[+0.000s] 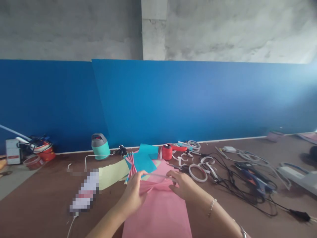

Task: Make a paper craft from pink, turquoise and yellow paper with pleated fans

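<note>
A sheet of pink paper (160, 218) lies in front of me, its far edge gathered into a narrow fold. My left hand (135, 190) is closed on the left end of that fold. At the right end, my right hand (183, 183) pinches the same edge between thumb and fingers. Just beyond are pieces of blue paper (146, 160) and a pleated pink paper strip (132, 164) standing beside them. Pale yellow paper (112, 175) lies to the left of the pleats. Part of the fold is hidden behind my fingers.
To the left are a blurred-out device (85, 191) with a white cable and a teal-and-grey container (100, 148). Behind the paper sits a red roll (167, 152). On the right lie a white ring (198, 173), tangled cables (230, 185) and a blue tool (255, 181). A blue panel (173, 102) borders the table.
</note>
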`<state>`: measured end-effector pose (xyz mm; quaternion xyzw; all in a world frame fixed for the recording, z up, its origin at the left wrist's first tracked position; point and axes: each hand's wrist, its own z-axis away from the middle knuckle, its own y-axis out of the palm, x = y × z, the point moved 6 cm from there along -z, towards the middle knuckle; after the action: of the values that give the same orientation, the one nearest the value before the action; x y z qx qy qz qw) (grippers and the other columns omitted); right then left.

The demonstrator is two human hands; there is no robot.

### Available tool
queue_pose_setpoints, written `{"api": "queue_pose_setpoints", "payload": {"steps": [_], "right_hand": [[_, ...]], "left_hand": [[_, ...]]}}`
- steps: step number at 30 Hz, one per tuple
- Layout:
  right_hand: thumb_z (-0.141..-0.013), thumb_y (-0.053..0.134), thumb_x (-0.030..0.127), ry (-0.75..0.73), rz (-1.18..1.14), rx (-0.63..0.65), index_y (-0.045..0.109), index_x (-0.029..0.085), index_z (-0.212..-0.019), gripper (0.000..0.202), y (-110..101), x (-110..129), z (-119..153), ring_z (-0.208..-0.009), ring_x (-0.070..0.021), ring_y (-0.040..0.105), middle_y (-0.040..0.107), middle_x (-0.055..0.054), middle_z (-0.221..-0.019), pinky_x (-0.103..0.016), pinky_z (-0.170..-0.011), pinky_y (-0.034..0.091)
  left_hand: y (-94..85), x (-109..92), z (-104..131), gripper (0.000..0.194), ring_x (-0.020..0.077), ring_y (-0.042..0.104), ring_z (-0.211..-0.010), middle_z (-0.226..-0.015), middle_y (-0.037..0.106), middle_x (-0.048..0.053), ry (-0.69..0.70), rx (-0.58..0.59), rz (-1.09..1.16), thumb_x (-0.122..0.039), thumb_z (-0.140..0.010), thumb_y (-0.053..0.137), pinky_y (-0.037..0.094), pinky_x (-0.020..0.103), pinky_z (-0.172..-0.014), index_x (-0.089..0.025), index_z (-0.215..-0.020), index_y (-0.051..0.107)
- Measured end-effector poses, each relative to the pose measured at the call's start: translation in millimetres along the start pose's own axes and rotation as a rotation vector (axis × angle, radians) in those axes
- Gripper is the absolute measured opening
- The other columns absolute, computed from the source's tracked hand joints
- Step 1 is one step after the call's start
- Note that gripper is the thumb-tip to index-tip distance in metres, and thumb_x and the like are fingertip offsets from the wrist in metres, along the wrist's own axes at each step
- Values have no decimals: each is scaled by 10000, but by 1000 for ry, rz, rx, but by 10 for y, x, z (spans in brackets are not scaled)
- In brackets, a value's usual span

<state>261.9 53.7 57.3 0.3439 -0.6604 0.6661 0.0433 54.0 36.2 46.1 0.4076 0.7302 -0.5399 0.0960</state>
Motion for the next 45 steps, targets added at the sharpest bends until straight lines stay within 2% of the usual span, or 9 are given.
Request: {"api": "queue_pose_setpoints", "payload": {"steps": [3,8,13,23,26,29,34,39,45], "right_hand": [[-674,552,165,-41,78,43,551,232,-1068,400,139,-46,-51,-850,-172,562,598,-35,-1015,-247,-718,375],[-653,561,176,-47,160,141,508,235,-1116,470,289,-102,-115,-928,-202,592,586,-49,-1116,-256,-725,389],[-680,502,115,-65,215,145,520,215,-1097,429,275,-130,-168,-949,-206,604,640,-59,-1081,-252,-710,374],[-665,500,106,8,224,190,552,236,-1057,415,113,-86,-160,-822,-191,603,668,-14,-852,-225,-594,299],[-661,499,105,9,230,192,550,237,-1051,416,21,-52,-165,-788,-180,608,664,-10,-855,-225,-582,296],[-683,511,120,-18,295,123,525,226,-1079,410,-23,-26,-174,-796,-188,621,673,-29,-917,-233,-586,302],[-715,449,36,-86,512,18,522,224,-1040,382,134,-5,-148,-696,-173,623,667,-27,-853,-251,-517,245],[-730,439,-8,-162,605,-33,519,200,-1000,351,304,0,-58,-630,-159,588,640,-24,-808,-274,-499,247],[-708,443,-55,-268,657,-81,518,182,-1046,419,413,19,65,-613,-144,558,627,-18,-809,-289,-538,292]], "left_hand": [[161,196,-15,529,286,494,-1154,-1213,532,125,64,5,-84,-285,-757,607,426,445,-943,-228,-1236,391],[231,284,-85,539,270,555,-1048,-1139,578,107,65,151,-153,-335,-742,632,428,429,-905,-237,-1212,387],[193,235,-164,517,232,570,-970,-989,629,54,39,239,-199,-119,-685,594,425,369,-863,-246,-1148,402],[99,133,-191,505,152,592,-750,-720,640,-64,-43,347,-94,-2,-695,486,416,216,-656,-285,-1099,377],[19,41,-225,518,144,581,-747,-754,641,-57,2,319,-112,28,-678,455,413,223,-672,-277,-1091,387],[-19,-16,-239,447,150,573,-774,-828,626,-19,146,193,-214,8,-729,423,414,312,-793,-250,-1093,404],[181,44,-131,393,174,589,-860,-933,621,38,441,108,-378,30,-786,281,417,374,-811,-213,-1048,445],[164,115,-56,316,263,458,-1187,-1258,524,127,432,-24,-395,-74,-809,405,388,466,-944,-202,-1097,438],[228,29,-47,402,280,288,-1333,-1357,465,106,457,104,-377,-52,-764,438,344,511,-1014,-197,-1139,430]]}}
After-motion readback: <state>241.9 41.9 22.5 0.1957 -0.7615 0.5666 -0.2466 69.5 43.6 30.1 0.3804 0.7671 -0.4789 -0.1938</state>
